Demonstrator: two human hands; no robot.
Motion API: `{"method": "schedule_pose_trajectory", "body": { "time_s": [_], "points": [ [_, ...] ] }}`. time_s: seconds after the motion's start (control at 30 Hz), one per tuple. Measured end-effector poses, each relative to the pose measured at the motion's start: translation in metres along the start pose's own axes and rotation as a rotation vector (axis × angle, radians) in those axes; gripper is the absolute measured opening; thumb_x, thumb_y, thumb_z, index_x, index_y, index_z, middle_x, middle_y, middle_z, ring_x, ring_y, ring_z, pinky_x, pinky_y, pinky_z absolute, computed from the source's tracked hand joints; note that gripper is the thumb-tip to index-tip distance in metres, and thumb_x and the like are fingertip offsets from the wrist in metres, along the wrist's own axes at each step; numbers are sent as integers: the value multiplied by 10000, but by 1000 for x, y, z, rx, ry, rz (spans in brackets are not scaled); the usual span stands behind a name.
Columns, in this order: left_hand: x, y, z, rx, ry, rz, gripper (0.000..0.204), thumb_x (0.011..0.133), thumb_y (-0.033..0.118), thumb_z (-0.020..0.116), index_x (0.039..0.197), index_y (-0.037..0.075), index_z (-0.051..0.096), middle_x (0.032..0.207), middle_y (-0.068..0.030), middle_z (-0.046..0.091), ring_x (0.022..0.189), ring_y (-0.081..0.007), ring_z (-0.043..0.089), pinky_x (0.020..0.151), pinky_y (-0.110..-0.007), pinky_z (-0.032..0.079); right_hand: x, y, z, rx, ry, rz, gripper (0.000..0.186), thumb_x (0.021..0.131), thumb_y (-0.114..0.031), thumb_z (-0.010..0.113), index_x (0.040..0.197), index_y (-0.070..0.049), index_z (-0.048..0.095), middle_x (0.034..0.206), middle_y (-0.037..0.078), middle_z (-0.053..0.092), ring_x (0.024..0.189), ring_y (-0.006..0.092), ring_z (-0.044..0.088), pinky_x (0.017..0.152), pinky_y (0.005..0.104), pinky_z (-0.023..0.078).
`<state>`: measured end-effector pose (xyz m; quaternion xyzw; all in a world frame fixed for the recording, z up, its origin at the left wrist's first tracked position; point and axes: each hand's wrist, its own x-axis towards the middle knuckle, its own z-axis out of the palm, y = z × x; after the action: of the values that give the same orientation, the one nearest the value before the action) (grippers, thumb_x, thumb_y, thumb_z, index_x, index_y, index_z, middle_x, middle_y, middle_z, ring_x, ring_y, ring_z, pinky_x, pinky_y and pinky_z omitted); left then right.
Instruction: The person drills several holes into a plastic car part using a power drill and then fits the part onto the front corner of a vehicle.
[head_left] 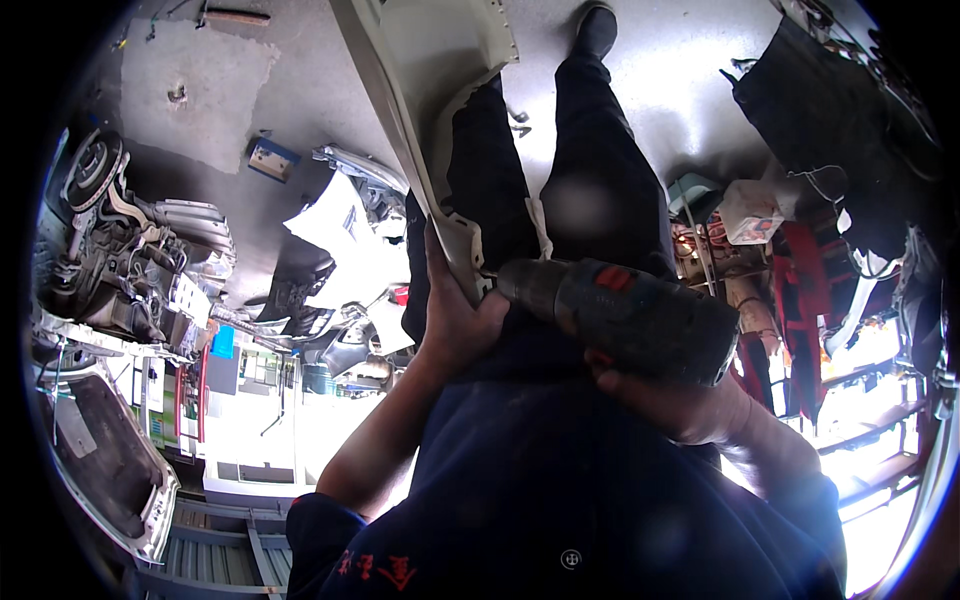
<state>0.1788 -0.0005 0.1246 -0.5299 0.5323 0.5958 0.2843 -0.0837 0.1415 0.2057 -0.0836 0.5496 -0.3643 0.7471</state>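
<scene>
A long, pale vehicle body panel [395, 110] runs from the upper middle down to my waist, leaning against my legs. My left hand [458, 318] is wrapped round its near end. In my right hand [668, 402] is a dark power drill [645, 312] with red switches, its body lying across my lap. The drill's nose points left at the panel's end, close beside my left thumb. A thin bit seems to reach the metal edge there; whether it has entered the panel I cannot tell. My right fingers are partly hidden under the drill.
My dark-trousered legs [610, 160] extend over the grey floor [300, 70]. A blue-and-white box [272, 158] sits on the floor at left, near vehicle parts with a wheel disc [95, 170]. At right are a white container [750, 212], red parts [800, 310] and a black sheet [840, 120].
</scene>
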Motion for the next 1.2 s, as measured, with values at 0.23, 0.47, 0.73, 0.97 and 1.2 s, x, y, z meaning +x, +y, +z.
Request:
{"method": "schedule_pose_trajectory", "body": {
  "time_s": [0.23, 0.47, 0.73, 0.97, 1.2],
  "points": [
    [1, 5, 1, 1, 2, -21, 1177, 777, 167, 789, 1603, -41, -23, 1555, -339, 288, 1444, -409, 387, 1172, -438, 370, 4, -10, 0, 141, 3, 166, 178, 894, -79, 736, 1049, 6, 710, 1070, 149, 693, 1012, 324, 686, 866, 437, 558],
    [0, 12, 0, 46, 3, -55, 1153, 766, 116, 749, 1609, -25, -25, 1571, -338, 241, 1469, -418, 335, 1191, -455, 343, 14, -15, -9, 182, 12, 197, 213, 904, -105, 726, 1094, -15, 692, 1045, 121, 686, 980, 280, 678, 854, 390, 549],
    [-1, 1, -2, 33, -1, 18, 1144, 749, 85, 702, 1620, 12, -36, 1518, -349, 285, 1428, -464, 366, 1183, -498, 342, 25, -31, -16, 239, 11, 306, 251, 914, -132, 722, 1138, -25, 679, 1052, 108, 693, 978, 233, 679, 851, 363, 550],
    [1, 17, -2, 0, -17, -44, 1143, 752, 87, 696, 1621, 19, -44, 1497, -352, 299, 1422, -480, 363, 1178, -509, 342, 29, -28, -25, 187, -41, 328, 400, 905, -125, 728, 1282, -43, 623, 1024, 21, 658, 944, 119, 629, 848, 302, 522],
    [1, 21, -3, 52, -29, -83, 1136, 758, 93, 693, 1622, 17, -41, 1492, -365, 295, 1418, -499, 359, 1176, -521, 345, 36, -19, -35, 258, -53, 343, 457, 878, -137, 736, 1304, -27, 610, 1061, 39, 638, 965, 125, 612, 863, 317, 511]
  ]
}}
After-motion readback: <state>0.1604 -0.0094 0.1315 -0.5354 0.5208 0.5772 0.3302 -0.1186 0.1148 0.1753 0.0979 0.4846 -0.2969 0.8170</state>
